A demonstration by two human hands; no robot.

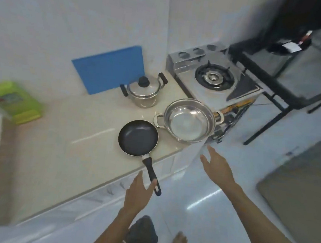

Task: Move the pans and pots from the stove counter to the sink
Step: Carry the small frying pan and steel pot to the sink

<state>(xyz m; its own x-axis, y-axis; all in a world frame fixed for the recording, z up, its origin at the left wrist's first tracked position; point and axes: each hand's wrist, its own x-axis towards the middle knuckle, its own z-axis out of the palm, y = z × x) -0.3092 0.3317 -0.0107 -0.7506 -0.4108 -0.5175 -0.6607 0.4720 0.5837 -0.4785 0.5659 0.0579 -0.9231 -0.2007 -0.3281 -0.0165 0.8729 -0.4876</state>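
Note:
A black frying pan [138, 137] lies on the cream counter [64, 151], its black handle sticking out over the front edge. Beside it to the right stands an empty steel pot [189, 121] with two side handles. Behind them a small lidded steel pot [144, 91] with black handles stands near the wall. My left hand [139, 194] hovers open at the end of the pan's handle, fingertips touching or almost touching it. My right hand [217, 167] is open below the steel pot, apart from it. No sink is in view.
A blue cutting board [110, 68] leans on the tiled wall. A steel gas stove [214, 81] stands at the counter's right end, with a black metal rack [277, 81] beyond it. A green container [12, 100] sits at far left. White floor lies below.

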